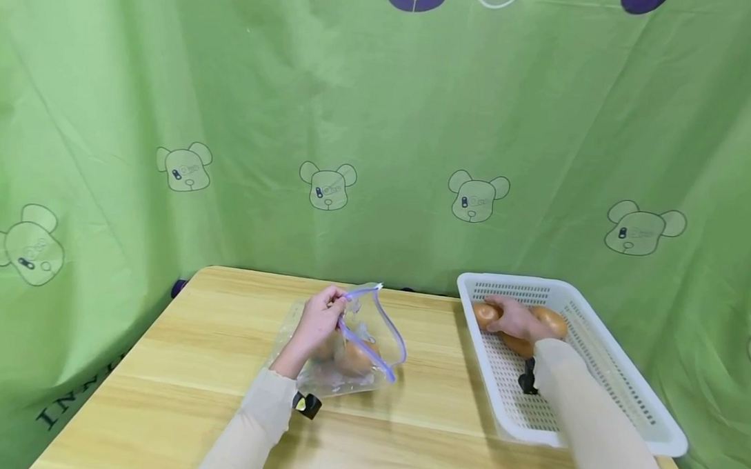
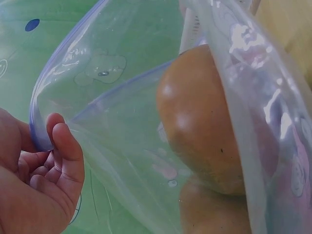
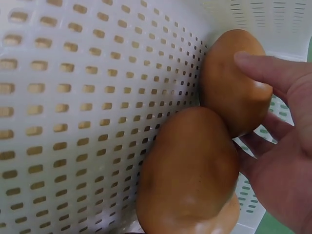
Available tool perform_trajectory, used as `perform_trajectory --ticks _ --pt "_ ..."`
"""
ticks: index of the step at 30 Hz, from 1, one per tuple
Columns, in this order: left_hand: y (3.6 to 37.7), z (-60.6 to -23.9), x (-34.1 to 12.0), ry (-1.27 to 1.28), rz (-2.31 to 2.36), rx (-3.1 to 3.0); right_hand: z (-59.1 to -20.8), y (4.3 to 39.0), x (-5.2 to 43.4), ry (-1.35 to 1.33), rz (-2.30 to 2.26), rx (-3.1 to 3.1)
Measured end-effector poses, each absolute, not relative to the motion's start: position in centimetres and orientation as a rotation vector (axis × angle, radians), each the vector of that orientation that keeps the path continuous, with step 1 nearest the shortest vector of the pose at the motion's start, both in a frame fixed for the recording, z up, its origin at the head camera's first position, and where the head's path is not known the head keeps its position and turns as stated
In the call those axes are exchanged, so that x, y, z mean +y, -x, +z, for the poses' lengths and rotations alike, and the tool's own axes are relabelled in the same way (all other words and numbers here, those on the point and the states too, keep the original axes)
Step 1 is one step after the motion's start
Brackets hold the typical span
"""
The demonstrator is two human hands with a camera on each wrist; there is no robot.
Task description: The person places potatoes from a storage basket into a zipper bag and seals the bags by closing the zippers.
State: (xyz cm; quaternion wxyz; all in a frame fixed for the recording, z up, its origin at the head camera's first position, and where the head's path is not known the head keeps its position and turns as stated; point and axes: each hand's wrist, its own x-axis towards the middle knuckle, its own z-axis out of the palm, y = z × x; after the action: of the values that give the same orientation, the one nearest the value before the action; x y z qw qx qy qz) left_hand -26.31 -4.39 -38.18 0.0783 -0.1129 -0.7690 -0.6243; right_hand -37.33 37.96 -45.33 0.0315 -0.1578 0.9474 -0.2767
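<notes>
My left hand (image 1: 334, 305) pinches the purple zip rim of a clear plastic bag (image 1: 375, 331) and holds its mouth up off the wooden table (image 1: 179, 352). In the left wrist view my thumb and fingers (image 2: 61, 141) clamp that rim, and the bag (image 2: 122, 97) holds two smooth brown potatoes (image 2: 204, 122). My right hand (image 1: 514, 319) reaches into the white perforated basket (image 1: 601, 353), where three potatoes (image 1: 552, 321) lie at the far end. In the right wrist view my fingers (image 3: 265, 68) curl round the upper potato (image 3: 229, 83), which lies against a second one (image 3: 187, 170).
The basket sits at the table's right edge, close to the green bear-print curtain (image 1: 379, 138) that walls in the back and both sides. Bare wood lies in front of the bag and to its left. Small black devices are strapped at both wrists.
</notes>
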Motion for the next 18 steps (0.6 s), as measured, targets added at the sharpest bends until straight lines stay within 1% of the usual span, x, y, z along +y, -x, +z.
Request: perform_trajectory --ticks 2,5,12,18 --pt "25.6 -37.4 -4.3 0.334 -1.862 -2.310 -45.5 37.5 38.0 0.480 -0.842 2.944" --pt "25.6 -37.4 -4.3 0.339 -1.860 -2.316 -45.7 37.6 38.1 0.461 -0.854 2.955" --pt "28.1 -40.6 -4.4 0.348 -1.894 -2.295 -45.9 37.3 38.4 0.471 -0.829 2.973" --pt "28.3 -40.9 -4.2 0.304 -1.887 -2.307 -46.0 37.0 38.5 0.477 -0.784 2.979"
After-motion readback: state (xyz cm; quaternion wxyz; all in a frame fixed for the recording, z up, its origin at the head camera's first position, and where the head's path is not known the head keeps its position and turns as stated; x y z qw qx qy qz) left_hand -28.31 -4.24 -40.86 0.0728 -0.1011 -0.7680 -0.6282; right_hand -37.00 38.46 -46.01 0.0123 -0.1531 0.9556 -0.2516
